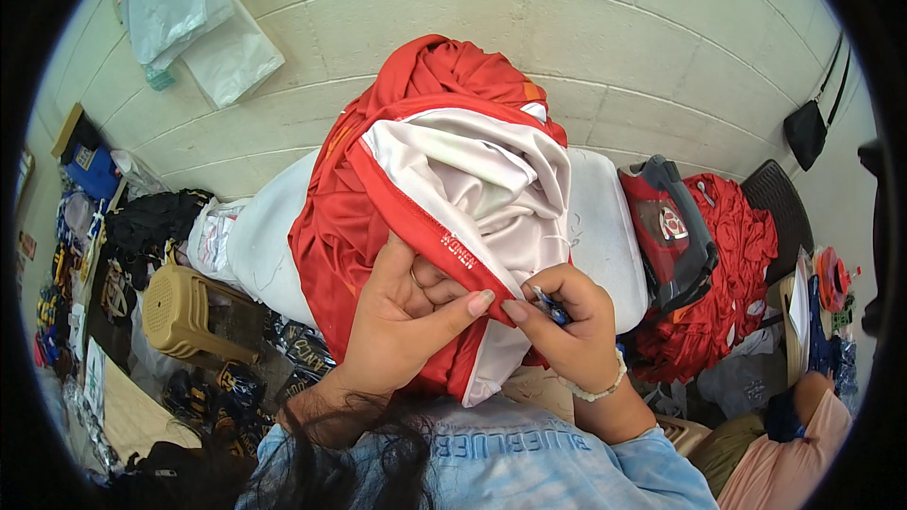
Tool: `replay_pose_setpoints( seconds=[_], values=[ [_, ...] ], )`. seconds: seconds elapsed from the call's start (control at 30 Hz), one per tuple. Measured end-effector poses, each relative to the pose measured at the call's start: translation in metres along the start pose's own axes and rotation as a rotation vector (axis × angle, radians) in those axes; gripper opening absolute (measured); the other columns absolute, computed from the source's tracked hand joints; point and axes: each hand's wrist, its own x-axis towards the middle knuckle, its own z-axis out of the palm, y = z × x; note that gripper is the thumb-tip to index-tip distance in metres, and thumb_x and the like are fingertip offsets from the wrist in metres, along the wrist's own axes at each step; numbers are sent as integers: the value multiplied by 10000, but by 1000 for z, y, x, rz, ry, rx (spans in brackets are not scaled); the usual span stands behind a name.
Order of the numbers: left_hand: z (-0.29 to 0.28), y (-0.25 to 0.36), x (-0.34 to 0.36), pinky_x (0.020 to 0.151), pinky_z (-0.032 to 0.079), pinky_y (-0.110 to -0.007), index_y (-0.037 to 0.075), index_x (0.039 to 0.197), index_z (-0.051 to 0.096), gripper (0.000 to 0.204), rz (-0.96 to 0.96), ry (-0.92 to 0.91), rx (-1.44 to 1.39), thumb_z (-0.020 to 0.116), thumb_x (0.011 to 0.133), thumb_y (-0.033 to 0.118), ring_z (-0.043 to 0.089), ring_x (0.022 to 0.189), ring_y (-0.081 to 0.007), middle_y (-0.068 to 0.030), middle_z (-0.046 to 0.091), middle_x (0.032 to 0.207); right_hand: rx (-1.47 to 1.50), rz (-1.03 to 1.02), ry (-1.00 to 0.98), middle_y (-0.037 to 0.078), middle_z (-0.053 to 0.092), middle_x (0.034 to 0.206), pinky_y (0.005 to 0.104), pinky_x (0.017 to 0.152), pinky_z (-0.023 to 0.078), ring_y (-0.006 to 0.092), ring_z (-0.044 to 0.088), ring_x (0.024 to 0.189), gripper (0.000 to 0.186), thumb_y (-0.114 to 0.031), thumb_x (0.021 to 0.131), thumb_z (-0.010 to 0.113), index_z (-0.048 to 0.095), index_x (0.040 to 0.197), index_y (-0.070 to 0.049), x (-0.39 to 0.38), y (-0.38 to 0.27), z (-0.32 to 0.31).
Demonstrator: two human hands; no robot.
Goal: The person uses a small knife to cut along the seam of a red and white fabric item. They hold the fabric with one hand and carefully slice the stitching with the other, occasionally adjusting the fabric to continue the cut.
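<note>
Bright, even daylight with no hard shadows; soft shade only under the red-and-white garment point(444, 189) folds and beneath the left hand point(406, 321) and right hand point(567, 326). Mild glare on the white plastic bags point(194, 19) at 11 o'clock and on the pale block wall point(605, 28) at 12 to 1 o'clock. Centre is sharp; fisheye bends the wall joints toward the rim, with a black vignette all round and softened detail at 8 to 9 o'clock.

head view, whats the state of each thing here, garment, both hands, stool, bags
red and white garment: bunched up, hem pinched between both hands
left hand: closed on the red hem, thumb on top
right hand: closed on the hem, holding a small blue tool
tan plastic stool: tipped on its side
black bag: hanging on the wall
red garments pile: heaped, crumpled
clear plastic bags: hanging, crumpled
</note>
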Motion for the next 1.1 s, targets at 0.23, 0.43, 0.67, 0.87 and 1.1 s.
replay_pose_setpoints(
  seconds=[0.23, 0.43, 0.67, 0.87, 1.1],
  values=[
    [2, 1, 2, 932, 508, -391, 88, 1455, 153, 795, -11, 68, -68, 554, 810, -150, 548, 1170, -276, -181, 484, 1307, 89, -95, 89, 22, 574, 784, 220, 609, 430, 80, 527, 673, 305, -132, 767, 772, 583, 963, 5, -5, 6, 0],
    [3, 3, 2, 935, 509, -405, 97, 1462, 132, 817, -5, 64, -82, 551, 807, -153, 542, 1177, -279, -187, 471, 1318, -143, -155, 28, 70, 618, 810, 238, 632, 471, 118, 586, 683, 355, -145, 731, 807, 602, 975, 10, -5, 7, -5],
    [0, 5, 0, 1015, 438, -365, 53, 1442, 161, 732, -15, -36, -98, 539, 845, -143, 469, 1248, -232, -147, 433, 1346, 114, -78, 51, 37, 595, 767, 218, 598, 447, 77, 550, 655, 313, -70, 707, 788, 599, 946, -2, -3, 6, 7],
    [-4, 4, 3, 1014, 433, -357, 59, 1461, 159, 731, 68, 80, -134, 528, 858, -130, 474, 1241, -218, -137, 464, 1322, -59, -62, -41, -22, 547, 708, 201, 551, 387, 40, 473, 608, 231, 11, 699, 704, 583, 894, -17, -2, 11, -1],
    [-5, 0, 4, 1009, 430, -348, 64, 1475, 137, 749, 91, 29, -129, 517, 862, -137, 482, 1233, -214, -138, 452, 1345, 165, -106, 162, 8, 557, 720, 204, 558, 399, 61, 487, 614, 257, -78, 732, 774, 582, 885, -2, 1, 3, 8]
  ],
)
